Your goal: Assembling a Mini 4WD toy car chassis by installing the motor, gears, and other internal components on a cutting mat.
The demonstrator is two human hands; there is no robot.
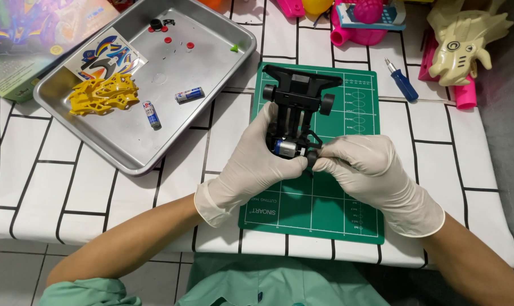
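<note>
A black toy car chassis [300, 93] with small black wheels is held over a green cutting mat [319, 209]. My left hand [251, 164], in a white glove, grips the chassis from the left side near its small silver and blue motor [286, 149]. My right hand [364, 170], also gloved, pinches a black wheel [312, 157] at the chassis's near right corner.
A metal tray [211, 68] at the left holds a yellow car body shell [104, 94], a sticker sheet [105, 55], two batteries [151, 114] and small red parts. A blue-handled screwdriver [401, 79], pink toys and a cream toy figure [466, 42] lie at the back right. A box [24, 34] sits far left.
</note>
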